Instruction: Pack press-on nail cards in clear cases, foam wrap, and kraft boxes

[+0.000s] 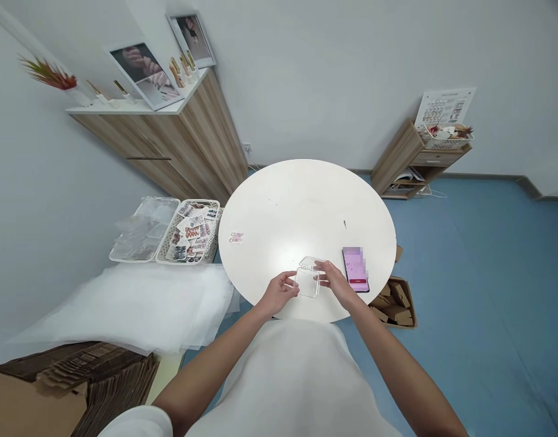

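Note:
A clear plastic box (308,283) with its hinged lid (309,262) raised is held over the near part of the round white table (301,200). Fingers and thumb of my left hand (280,292) grip the box's left side. On the other side, my right hand (334,280) has its fingers closed around the right edge and the lid. The box looks see-through, with nothing visible inside. Left on the table lies a small card of press-on nails (236,237). A phone (356,269) with a pink screen rests to the right of my right hand.
Left of the table stand a white basket of nail cards (192,233) and a white basket of clear bags (146,230). White sheets (137,303) lie nearer me. Brown boxes fill a carton (410,306) at lower right. A wooden cabinet (169,145) stands behind left, a small shelf (394,155) behind right.

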The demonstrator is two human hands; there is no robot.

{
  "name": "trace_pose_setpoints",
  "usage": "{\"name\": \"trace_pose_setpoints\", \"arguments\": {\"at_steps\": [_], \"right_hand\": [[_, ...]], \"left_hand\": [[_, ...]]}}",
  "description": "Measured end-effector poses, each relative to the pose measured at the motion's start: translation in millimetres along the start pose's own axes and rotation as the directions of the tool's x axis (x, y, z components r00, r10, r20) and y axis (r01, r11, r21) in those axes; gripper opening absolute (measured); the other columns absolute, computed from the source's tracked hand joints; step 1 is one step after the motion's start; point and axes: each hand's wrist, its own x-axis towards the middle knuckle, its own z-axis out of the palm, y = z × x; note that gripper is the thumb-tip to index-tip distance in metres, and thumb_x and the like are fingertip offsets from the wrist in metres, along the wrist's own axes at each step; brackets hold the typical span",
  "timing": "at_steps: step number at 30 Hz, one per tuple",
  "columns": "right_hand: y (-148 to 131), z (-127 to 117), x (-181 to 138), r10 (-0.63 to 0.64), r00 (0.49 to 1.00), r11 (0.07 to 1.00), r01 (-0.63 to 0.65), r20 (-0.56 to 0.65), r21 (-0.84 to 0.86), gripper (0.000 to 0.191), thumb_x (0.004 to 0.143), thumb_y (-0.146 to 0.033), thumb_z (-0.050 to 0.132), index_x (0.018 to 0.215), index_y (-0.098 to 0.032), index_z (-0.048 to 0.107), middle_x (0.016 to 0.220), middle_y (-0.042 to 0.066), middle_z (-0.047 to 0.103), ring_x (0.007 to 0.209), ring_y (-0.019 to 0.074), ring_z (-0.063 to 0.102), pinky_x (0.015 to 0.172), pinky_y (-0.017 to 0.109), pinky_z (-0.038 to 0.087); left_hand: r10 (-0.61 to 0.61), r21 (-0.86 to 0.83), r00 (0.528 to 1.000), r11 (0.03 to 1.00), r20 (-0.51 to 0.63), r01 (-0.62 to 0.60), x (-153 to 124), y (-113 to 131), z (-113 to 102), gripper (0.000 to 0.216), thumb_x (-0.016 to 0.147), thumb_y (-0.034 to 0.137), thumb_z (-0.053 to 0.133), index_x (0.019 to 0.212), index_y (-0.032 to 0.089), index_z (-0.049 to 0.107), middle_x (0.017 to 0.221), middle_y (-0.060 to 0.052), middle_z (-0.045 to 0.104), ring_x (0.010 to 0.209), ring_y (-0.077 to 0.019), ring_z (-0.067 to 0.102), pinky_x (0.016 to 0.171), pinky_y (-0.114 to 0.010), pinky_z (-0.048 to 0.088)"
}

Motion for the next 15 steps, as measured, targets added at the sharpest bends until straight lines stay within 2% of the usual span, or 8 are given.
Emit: {"name": "trace_pose_setpoints", "arguments": {"at_steps": [2,6,11,15], "right_hand": [[5.0,2.6,3.3,0.004,0.999,0.999,-0.003,-0.032,0.033,0.049,0.079,-0.058,0.033,0.109,-0.025,0.053,0.109,0.007,0.053,0.082,0.0149,0.056,0.076,0.031,0.044],[10.9,5.9,6.4,0.017,0.997,0.997,-0.011,-0.074,0.074,0.048,0.075,-0.05,0.049,0.115,-0.023,0.051,0.103,0.006,0.055,0.075,0.0133,0.056,0.075,0.032,0.045],[25.2,10.6,3.3,0.005,0.997,0.995,0.003,-0.079,0.098,0.052,0.073,-0.041,0.054,0.122,-0.024,0.045,0.099,0.002,0.053,0.068,0.0097,0.054,0.073,0.03,0.045],[48.8,16.7,4.5,-0.006,0.992,1.0,0.009,-0.129,0.027,0.056,0.069,-0.033,0.056,0.122,-0.023,0.044,0.094,0.001,0.052,0.06,0.0077,0.052,0.066,0.028,0.045]], "left_hand": [[0.005,-0.007,1.0,1.0,-0.003,-0.005,0.0,-3.2,-0.3,0.047,0.067,0.025,0.064,0.111,0.018,0.049,0.084,-0.002,0.056,0.064,-0.0083,0.056,0.069,-0.028,0.046],[0.016,-0.037,1.0,0.999,0.006,-0.016,0.1,-8.0,-0.6,0.047,0.067,0.025,0.064,0.111,0.019,0.049,0.084,-0.002,0.057,0.065,-0.0085,0.057,0.072,-0.03,0.047],[0.024,-0.044,0.996,0.999,-0.09,-0.028,3.6,-17.2,-1.8,0.044,0.067,0.025,0.063,0.109,0.019,0.051,0.084,-0.002,0.057,0.069,-0.0096,0.058,0.074,-0.031,0.047],[-0.009,-0.027,0.991,1.0,-0.135,0.006,9.0,-32.6,-2.7,0.044,0.068,0.023,0.062,0.11,0.019,0.05,0.083,-0.001,0.057,0.068,-0.0093,0.058,0.073,-0.03,0.048]]}}
